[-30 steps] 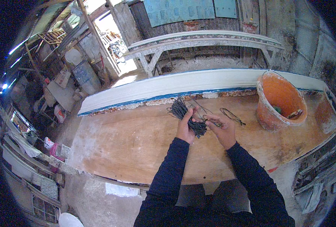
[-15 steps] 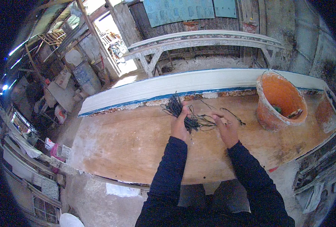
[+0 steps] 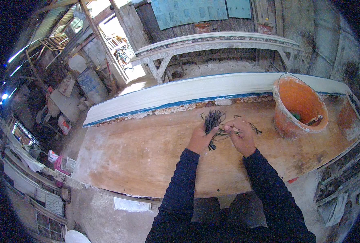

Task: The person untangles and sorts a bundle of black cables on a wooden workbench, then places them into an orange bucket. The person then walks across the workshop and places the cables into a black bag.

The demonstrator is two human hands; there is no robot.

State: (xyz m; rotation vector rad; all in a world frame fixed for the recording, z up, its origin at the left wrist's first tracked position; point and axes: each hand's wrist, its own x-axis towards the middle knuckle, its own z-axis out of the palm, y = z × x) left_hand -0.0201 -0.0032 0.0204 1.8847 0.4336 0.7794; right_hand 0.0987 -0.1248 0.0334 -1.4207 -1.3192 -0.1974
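A bunched bundle of dark string (image 3: 214,118) is gripped in my left hand (image 3: 200,138), above the middle of the wooden board. Loose loops hang below the fist and run across to my right hand (image 3: 242,137), which pinches a strand close beside the left. A loose end of the string trails past the right fingers toward an orange bucket (image 3: 283,119). That bucket stands tilted on the board, its rim smeared with whitish residue, and a small green thing lies inside it.
The wooden board (image 3: 139,158) fills the space before me. Along its far edge runs a long white strip with a blue border (image 3: 180,91). An orange, residue-coated container (image 3: 350,121) is at the right end. Behind stands a white bench (image 3: 216,45); a blue barrel (image 3: 91,83) is at left.
My left hand has turned and moved right with the bundle, bringing it next to my right hand. The right hand stays nearly in place, its fingers still pinching string.
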